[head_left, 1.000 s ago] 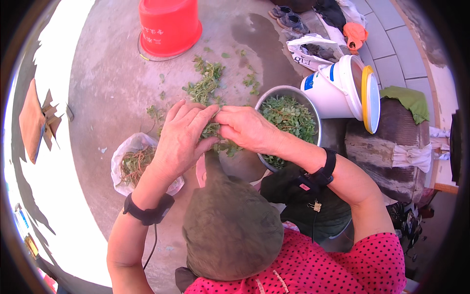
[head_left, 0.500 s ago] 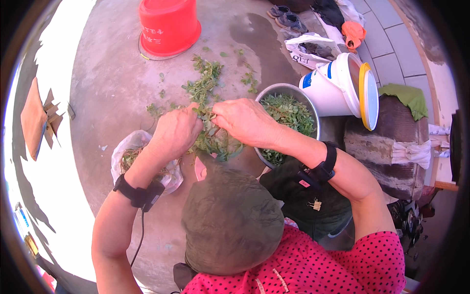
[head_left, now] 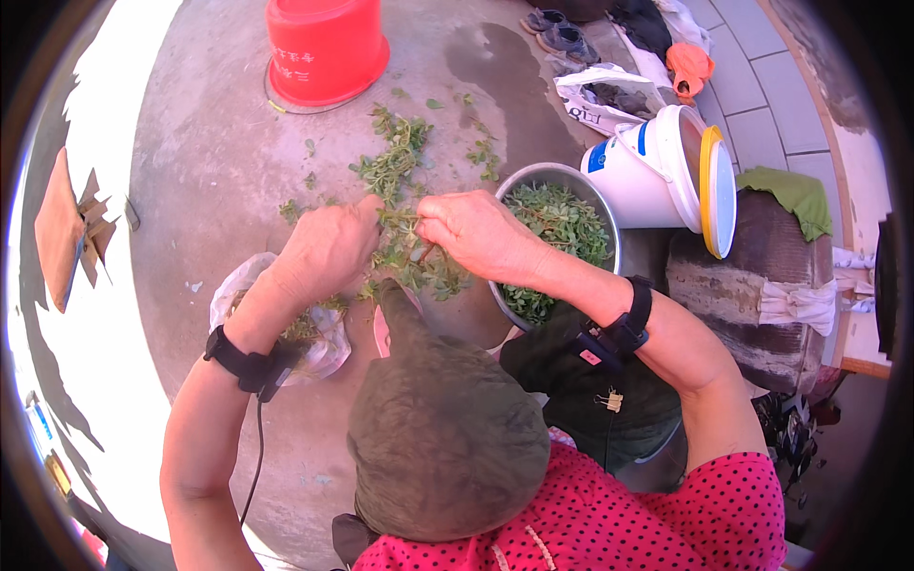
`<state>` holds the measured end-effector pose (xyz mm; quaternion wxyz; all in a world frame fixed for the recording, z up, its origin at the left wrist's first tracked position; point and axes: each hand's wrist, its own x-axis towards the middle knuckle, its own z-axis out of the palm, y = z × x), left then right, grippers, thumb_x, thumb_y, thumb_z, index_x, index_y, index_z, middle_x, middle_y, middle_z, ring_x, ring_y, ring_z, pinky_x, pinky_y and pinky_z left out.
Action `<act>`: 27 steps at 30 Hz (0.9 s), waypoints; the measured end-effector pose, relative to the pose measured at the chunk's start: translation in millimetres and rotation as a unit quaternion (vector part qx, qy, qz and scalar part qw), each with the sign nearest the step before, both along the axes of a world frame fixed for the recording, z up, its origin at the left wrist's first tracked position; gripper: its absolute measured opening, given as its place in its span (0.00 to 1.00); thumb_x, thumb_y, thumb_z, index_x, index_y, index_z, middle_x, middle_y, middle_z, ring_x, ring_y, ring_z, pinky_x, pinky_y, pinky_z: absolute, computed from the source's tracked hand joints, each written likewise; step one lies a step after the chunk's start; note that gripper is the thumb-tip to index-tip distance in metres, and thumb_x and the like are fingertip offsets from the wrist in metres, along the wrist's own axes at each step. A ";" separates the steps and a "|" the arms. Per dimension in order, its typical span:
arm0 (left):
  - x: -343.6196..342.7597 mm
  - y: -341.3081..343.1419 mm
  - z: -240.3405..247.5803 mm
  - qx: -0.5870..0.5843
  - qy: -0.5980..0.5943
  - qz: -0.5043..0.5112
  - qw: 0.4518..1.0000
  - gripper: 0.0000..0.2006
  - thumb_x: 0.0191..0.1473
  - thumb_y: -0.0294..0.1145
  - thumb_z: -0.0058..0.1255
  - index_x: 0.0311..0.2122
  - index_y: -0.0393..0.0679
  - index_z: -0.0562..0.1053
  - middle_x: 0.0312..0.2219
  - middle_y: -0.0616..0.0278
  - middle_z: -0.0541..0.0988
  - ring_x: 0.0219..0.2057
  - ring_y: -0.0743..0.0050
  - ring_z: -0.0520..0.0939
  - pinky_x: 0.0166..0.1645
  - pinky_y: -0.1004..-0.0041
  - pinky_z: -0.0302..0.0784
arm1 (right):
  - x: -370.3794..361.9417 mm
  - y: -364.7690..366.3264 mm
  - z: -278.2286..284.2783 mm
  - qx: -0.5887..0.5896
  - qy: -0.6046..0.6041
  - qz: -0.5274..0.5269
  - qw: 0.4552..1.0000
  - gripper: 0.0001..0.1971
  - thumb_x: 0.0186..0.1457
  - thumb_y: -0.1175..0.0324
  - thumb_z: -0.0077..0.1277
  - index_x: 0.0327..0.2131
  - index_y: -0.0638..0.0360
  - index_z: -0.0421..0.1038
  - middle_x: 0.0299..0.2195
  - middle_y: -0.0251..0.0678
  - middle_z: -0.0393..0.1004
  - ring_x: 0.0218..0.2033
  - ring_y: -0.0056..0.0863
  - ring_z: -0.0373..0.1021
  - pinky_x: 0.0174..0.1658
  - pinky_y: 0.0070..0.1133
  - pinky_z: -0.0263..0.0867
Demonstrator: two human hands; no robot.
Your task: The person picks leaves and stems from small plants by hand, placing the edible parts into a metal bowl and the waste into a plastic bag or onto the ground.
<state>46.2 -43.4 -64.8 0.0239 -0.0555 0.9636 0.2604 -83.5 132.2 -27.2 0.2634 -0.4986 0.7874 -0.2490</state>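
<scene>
Leafy green stems (head_left: 395,157), perhaps a wild salad green, lie loose on the ground in front of me. My left hand (head_left: 328,245) is closed, its fingertips at the stems' left side. Across a small gap, my right hand (head_left: 481,233) pinches a sprig, with leaves hanging below its fingers. Greenery spans the space between both hands, and the exact grips are partly hidden by the fingers. A metal bowl (head_left: 617,249) heaped with picked leaves (head_left: 562,219) stands beside my right wrist. Under my left forearm sits a clear plastic bag (head_left: 328,352) holding stem scraps.
An upside-down red bucket (head_left: 324,48) stands at the far left. A white pail (head_left: 638,167) with a yellow-rimmed lid (head_left: 719,190) lies tipped beside the bowl. Behind it are a plastic bag (head_left: 609,100) and shoes (head_left: 562,38). A strapped dark seat (head_left: 743,276) stands right.
My left hand has shifted slightly left and down, away from the right hand, widening the gap. The right hand stays nearly in place. The greens hanging between them have moved.
</scene>
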 end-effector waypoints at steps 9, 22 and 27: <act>14.9 -24.3 0.2 0.463 -0.069 0.248 0.848 0.14 0.59 0.42 0.44 0.31 0.40 0.67 0.25 0.74 0.69 0.27 0.74 0.73 0.28 0.71 0.68 | -9.2 3.8 14.1 0.003 -0.145 -0.053 0.988 0.14 0.54 0.62 0.42 0.28 0.62 0.73 0.23 0.45 0.71 0.29 0.41 0.70 0.33 0.29 0.63; 13.6 -21.8 -25.8 0.304 0.046 0.239 0.921 0.09 0.55 0.32 0.44 0.32 0.38 0.72 0.23 0.66 0.72 0.27 0.83 0.73 0.30 0.78 0.67 | 3.8 -2.1 6.3 0.043 -0.177 -0.087 0.980 0.20 0.50 0.59 0.54 0.21 0.68 0.63 0.16 0.41 0.62 0.20 0.21 0.61 0.26 0.27 0.59; 28.4 -25.5 -13.8 0.557 -0.030 0.190 0.808 0.10 0.58 0.39 0.46 0.32 0.45 0.72 0.22 0.75 0.70 0.22 0.93 0.68 0.21 0.88 0.55 | -11.3 7.2 -0.4 -0.022 -0.288 -0.171 0.942 0.18 0.52 0.60 0.53 0.22 0.65 0.64 0.18 0.33 0.68 0.20 0.18 0.63 0.25 0.21 0.60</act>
